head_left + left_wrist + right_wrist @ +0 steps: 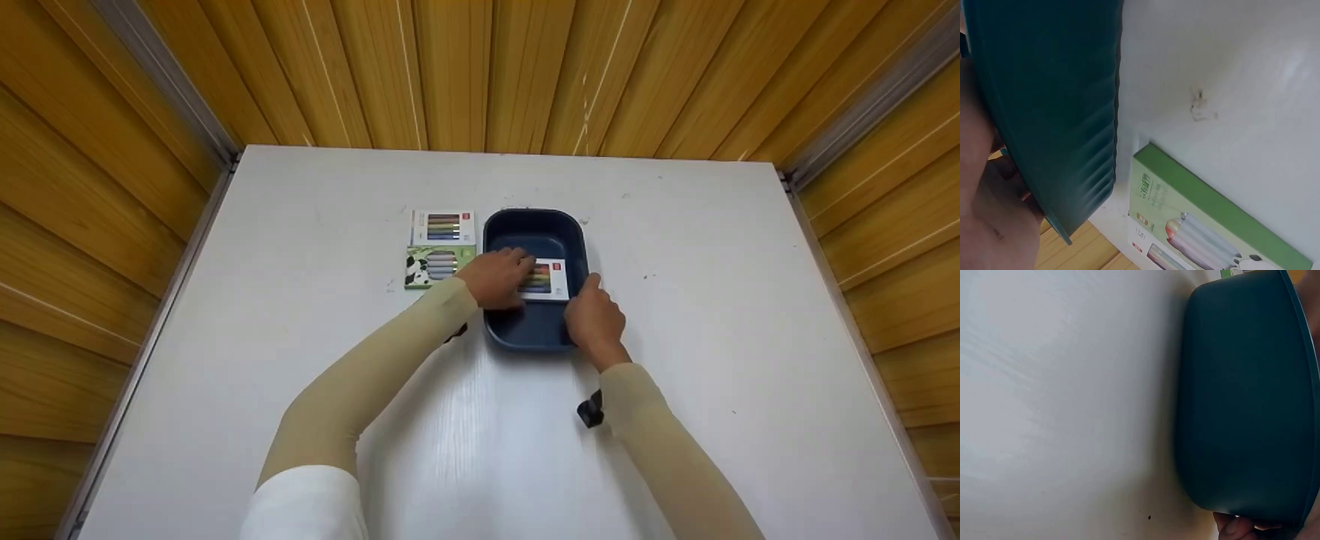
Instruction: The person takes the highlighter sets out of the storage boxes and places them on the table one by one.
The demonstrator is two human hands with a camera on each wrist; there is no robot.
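Note:
A dark blue plastic bin (pixel 529 328) sits on the white table, in the middle of the head view. My left hand (pixel 495 278) reaches over its left wall and holds a white box of coloured pens (pixel 559 280) inside it, fingers along the far edge and thumb at the near edge. That hand covers the box's left end. My right hand (pixel 596 319) grips the bin's right wall near the front corner. In the right wrist view, fingertips (pixel 1235 527) show against the outside of the bin (pixel 1247 399).
Left of the bin lie a green panda-print pen box (pixel 431 268) and, just behind it, another white pen box (pixel 442 227). Wood-look panels (pixel 450 75) stand along the table's back and sides. A dark mark (pixel 1199 101) is on the tabletop.

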